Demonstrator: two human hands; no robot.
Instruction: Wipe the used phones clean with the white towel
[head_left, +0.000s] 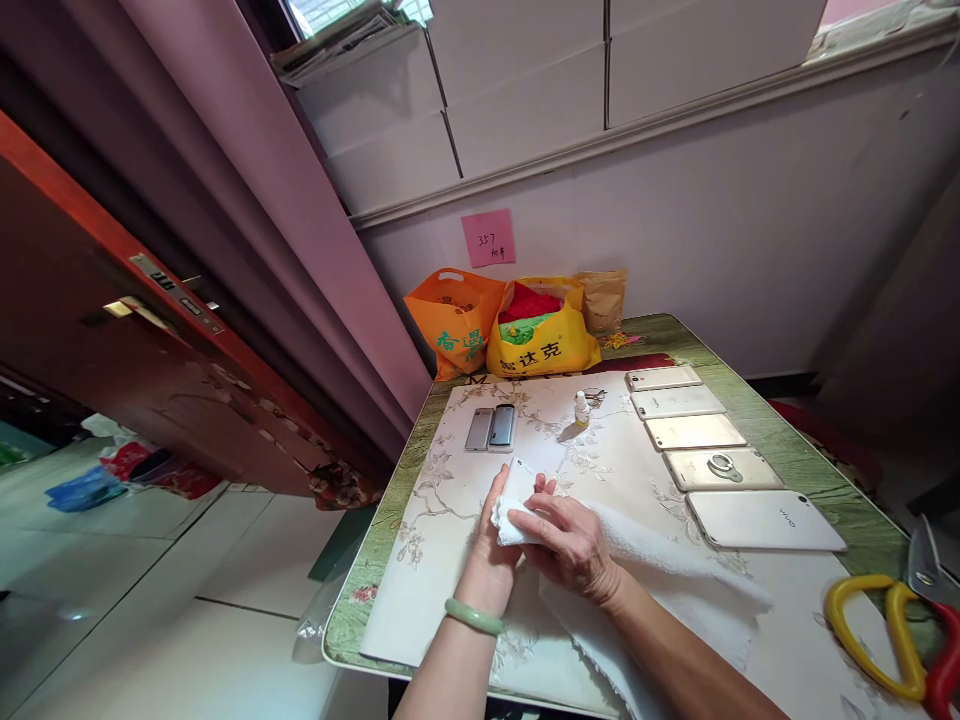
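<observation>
A white phone (521, 478) lies in my left hand (495, 545), its camera end pointing away from me. My right hand (574, 545) presses a white cloth (675, 570) onto the phone's near part, and the rest of the cloth trails right and down over the mat. Beyond my hands, two small phones (491, 428) lie side by side. A small white-capped bottle (582, 408) stands upright near the mat's middle. Several phones form a column at the right, among them a large white one (757, 520) and a gold one with a ring (720, 468).
Yellow-handled scissors (904, 640) lie at the right front. An orange bag (456, 320), a yellow bag (544, 335) and a brown pouch (602, 298) stand at the table's back against the wall. A wooden door (187, 330) is at the left.
</observation>
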